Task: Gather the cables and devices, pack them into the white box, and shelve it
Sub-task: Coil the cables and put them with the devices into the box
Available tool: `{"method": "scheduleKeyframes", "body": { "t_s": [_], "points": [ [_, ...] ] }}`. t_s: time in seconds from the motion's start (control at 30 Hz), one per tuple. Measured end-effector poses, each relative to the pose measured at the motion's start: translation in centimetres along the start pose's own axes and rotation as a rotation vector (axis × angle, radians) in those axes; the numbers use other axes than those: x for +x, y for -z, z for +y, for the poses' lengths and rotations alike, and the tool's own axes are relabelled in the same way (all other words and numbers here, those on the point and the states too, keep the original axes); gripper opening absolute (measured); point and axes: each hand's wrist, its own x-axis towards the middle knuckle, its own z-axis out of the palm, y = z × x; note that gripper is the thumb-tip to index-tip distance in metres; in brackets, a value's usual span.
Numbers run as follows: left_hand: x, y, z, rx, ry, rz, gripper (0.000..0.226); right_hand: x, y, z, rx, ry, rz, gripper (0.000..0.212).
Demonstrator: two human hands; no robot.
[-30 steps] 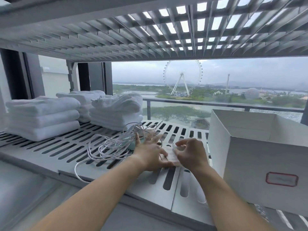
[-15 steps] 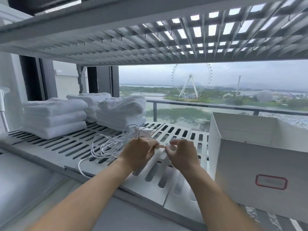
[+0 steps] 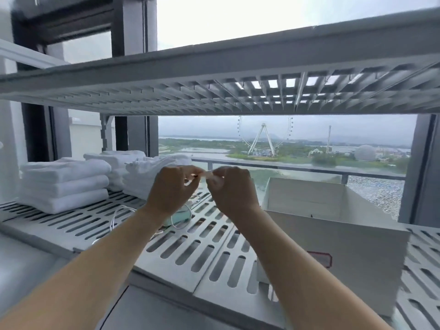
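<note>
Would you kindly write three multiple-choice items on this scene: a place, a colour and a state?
1. Where is the white box? A) on the slotted shelf, right of the right hand B) on the towels C) on the upper shelf
2. What colour is the device on the shelf? A) red B) black C) pale green
3. What are the left hand and right hand doing? A) lying flat B) pinching a small pale piece between them C) gripping the box
Answers: A, it stands on the slots beside that hand; C, its casing looks pale green; B, both sets of fingertips meet on the piece.
</note>
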Motion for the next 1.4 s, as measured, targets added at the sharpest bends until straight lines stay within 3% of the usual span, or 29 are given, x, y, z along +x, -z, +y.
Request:
{"method": "scheduleKeyframes", "body": {
  "t_s": [0.3, 0.73, 1.13, 1.4],
  "points": [
    [2.4, -2.8, 8.0, -0.063, -0.044, 0.041, 0.018, 1.4, 8.3, 3.9, -0.108, 0.015, -0.010, 0.022],
    [6.1, -11.9, 14.2, -0.118, -0.120, -0.176, 0.018, 1.1, 15.3, 14.7, -0.297, -0.214, -0.089, 0.018],
    [8.8, -16.5, 12.9, -0.097, -0.174, -0.456, 0.019, 3.7, 13.1, 17.7, -0.314, -0.342, -0.257, 0.015],
    [7.4, -17.8, 11.7, 0.065, -0.260, -0.834, 0.016, 1.6, 12.1, 19.1, -0.366, -0.392, -0.468, 0.011]
  ]
}}
